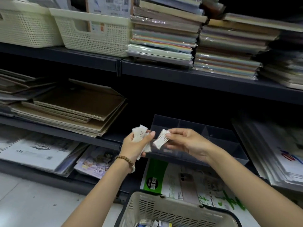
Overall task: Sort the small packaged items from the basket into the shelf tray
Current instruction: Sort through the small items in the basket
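My left hand [136, 145] grips a small bundle of white packets [139, 132], fanned out above the fingers. My right hand [185, 141] pinches another few white packets [161, 139] between thumb and fingers, just right of the left hand. Both hands hover in front of a clear divided shelf tray [226, 138] on the middle shelf; its near compartments look dark and I cannot tell what lies in them. Below, at the bottom edge, stands a beige shopping basket [165, 208] with several small packaged items [157, 223] at its bottom.
Flattened cardboard sheets [73, 108] lie left of the tray on the same shelf. Paper packs [183, 179] and sketchbooks [36, 153] fill the lowest shelf. White mesh baskets [91, 33] and stacked paper pads [165, 35] sit on the upper shelf. Plastic-wrapped sheets [278, 158] lean at the right.
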Demonstrator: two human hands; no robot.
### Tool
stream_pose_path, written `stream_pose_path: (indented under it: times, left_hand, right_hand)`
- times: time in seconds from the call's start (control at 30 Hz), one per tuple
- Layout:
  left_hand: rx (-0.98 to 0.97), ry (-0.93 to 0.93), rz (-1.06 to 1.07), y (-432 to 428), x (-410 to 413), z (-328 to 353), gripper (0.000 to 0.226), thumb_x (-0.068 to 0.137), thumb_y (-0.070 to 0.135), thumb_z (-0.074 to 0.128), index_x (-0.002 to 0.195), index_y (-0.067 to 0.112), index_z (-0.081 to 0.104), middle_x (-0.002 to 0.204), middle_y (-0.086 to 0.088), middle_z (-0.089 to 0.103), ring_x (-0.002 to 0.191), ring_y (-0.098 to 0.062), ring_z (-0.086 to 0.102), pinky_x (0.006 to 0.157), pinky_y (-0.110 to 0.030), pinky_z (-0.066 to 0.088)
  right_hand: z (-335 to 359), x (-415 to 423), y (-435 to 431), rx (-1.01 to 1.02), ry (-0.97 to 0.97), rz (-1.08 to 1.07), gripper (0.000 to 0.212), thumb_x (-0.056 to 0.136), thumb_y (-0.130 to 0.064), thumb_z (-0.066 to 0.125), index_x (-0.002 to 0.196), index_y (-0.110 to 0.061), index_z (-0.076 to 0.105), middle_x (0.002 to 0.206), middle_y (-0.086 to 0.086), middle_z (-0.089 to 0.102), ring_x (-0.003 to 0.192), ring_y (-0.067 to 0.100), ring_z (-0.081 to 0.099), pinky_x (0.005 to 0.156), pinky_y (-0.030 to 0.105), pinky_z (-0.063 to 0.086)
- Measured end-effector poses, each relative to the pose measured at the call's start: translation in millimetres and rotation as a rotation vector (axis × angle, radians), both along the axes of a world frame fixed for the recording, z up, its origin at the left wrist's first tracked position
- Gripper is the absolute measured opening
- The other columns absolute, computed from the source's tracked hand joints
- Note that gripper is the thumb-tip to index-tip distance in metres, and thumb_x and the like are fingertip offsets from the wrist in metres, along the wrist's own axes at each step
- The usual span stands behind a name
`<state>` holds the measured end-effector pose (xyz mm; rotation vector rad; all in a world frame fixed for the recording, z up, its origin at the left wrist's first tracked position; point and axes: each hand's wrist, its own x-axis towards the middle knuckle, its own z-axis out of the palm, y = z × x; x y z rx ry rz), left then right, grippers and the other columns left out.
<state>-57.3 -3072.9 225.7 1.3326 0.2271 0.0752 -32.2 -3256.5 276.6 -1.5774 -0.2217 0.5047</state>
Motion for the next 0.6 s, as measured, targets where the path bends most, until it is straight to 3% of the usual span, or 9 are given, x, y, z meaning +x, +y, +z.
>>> stream_pose_path:
  times: [0.1, 0.27, 0.37, 0.47, 0.6]
  left_hand:
    - [0.005, 0.044, 0.116, 14, 25, -4, 0.021, 0.076, 0.026, 0.077, 0.087, 0.015, 0.063, 0.073, 0.001, 0.068, 0.057, -0.008, 0.067, 0.036, -0.016, 0.037]
    - [0.111, 0.148, 0.05, 14, 52, -15, 0.031, 0.07, 0.027, 0.081, 0.092, 0.014, 0.063, 0.082, -0.003, 0.069, 0.066, -0.012, 0.069, 0.038, -0.015, 0.039]
    - [0.155, 0.163, -0.032, 11, 60, -19, 0.029, 0.071, 0.027, 0.081, 0.089, 0.014, 0.063, 0.069, 0.003, 0.068, 0.052, -0.003, 0.065, 0.036, -0.014, 0.037]
    - [0.215, 0.151, -0.081, 13, 59, -23, 0.022, 0.073, 0.025, 0.079, 0.082, 0.015, 0.061, 0.049, 0.014, 0.061, 0.04, 0.002, 0.056, 0.035, -0.013, 0.034]
    - [0.284, 0.122, -0.091, 22, 53, -23, 0.022, 0.073, 0.024, 0.078, 0.083, 0.014, 0.061, 0.05, 0.012, 0.061, 0.043, 0.001, 0.057, 0.036, -0.014, 0.033]
  right_hand:
    - [-2, 22, -6, -0.102, -0.167, -0.099, 0.019, 0.087, -0.01, 0.064, 0.105, -0.007, 0.06, 0.102, 0.014, 0.069, 0.079, 0.013, 0.07, 0.069, 0.016, 0.055]
    - [-14, 60, 0, -0.29, -0.348, -0.114, 0.025, 0.082, -0.011, 0.071, 0.104, -0.004, 0.061, 0.101, 0.013, 0.065, 0.083, 0.011, 0.066, 0.072, 0.018, 0.056]
    - [-24, 78, 9, -0.465, -0.424, -0.11, 0.027, 0.078, -0.017, 0.075, 0.102, -0.011, 0.064, 0.096, 0.006, 0.065, 0.087, 0.014, 0.065, 0.078, 0.025, 0.057]
    - [-33, 85, 18, -0.534, -0.446, -0.084, 0.027, 0.077, -0.016, 0.076, 0.102, -0.012, 0.065, 0.092, 0.008, 0.066, 0.077, 0.015, 0.065, 0.07, 0.02, 0.056]
    - [-47, 81, 30, -0.606, -0.531, 0.014, 0.026, 0.08, -0.022, 0.073, 0.103, -0.019, 0.06, 0.085, 0.004, 0.067, 0.07, 0.013, 0.066, 0.07, 0.031, 0.056]
